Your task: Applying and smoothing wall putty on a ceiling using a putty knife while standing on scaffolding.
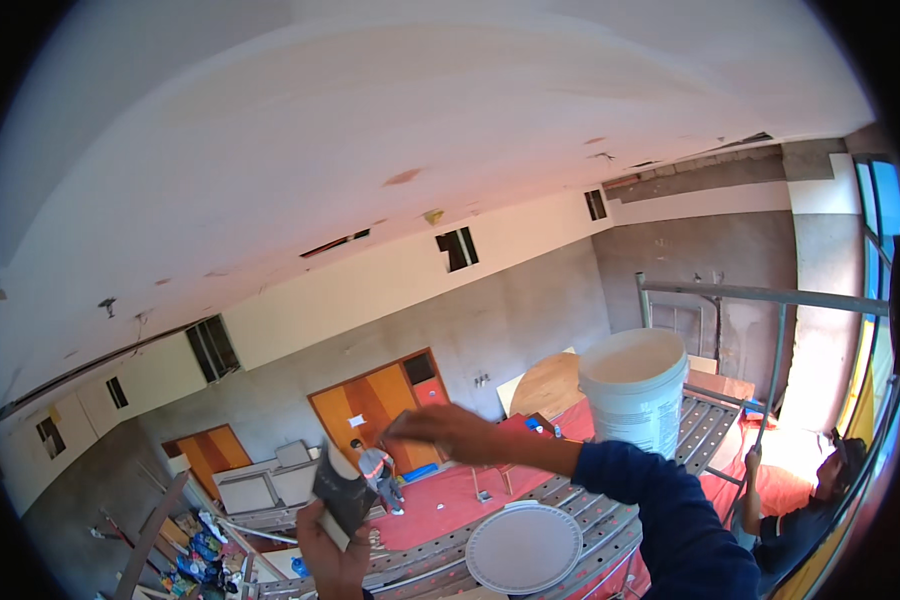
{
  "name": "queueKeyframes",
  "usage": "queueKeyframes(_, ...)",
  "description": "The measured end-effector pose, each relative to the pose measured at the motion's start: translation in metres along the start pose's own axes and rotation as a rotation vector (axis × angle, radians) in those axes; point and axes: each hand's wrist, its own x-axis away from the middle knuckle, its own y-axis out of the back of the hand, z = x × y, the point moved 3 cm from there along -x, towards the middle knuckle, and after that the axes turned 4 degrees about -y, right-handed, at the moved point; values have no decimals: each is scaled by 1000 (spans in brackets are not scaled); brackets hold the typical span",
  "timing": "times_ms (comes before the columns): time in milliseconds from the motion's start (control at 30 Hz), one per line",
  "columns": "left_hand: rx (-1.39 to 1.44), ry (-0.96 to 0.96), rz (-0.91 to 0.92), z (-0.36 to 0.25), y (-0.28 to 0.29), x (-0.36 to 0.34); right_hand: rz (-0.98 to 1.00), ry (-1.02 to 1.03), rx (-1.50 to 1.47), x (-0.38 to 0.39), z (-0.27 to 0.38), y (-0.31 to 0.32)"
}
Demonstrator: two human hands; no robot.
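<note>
My left hand (332, 552), low in the head view, is closed on a wide dark scraper (344, 492) with pale material along one edge, held up at a tilt. My right hand (444, 432), in a dark blue sleeve, reaches across above and right of it, fingers closed on a smaller scraper (395, 428); its tip is hard to make out. Below my right arm a round white lid (523, 548) lies on the perforated metal platform (703, 435). A large white bucket (632, 385) stands on the platform behind my right forearm.
A metal guard rail (765, 295) runs past the bucket. Another person (815, 500) at the right grips an upright pole. A person (380, 470) bends on the red-covered floor below, near wooden doors (345, 405). Piled materials (205, 555) lie lower left. A white ceiling (390, 120) hangs close overhead.
</note>
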Motion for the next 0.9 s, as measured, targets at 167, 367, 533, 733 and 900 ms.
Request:
queueKeyframes(167, -305, -200, -173, -2, 25, 11, -1110, -39, 63, -57, -42, 192)
queueKeyframes(367, -457, -99, -370, 2, 84, 54, -1657, 131, 200, -95, -27, 365)
queueKeyframes(533, -1676, -439, -245, -31, 118, 122, -1749, 47, -25, -122, 5, 372)
queueKeyframes(733, -1556, -299, -416, -63, 133, 178, -1856, 190, 53, -205, 57, 276)
queueKeyframes(900, -438, -258, -494, -76, 157, 207, -1727, 165, -147, -291, 143, 164)
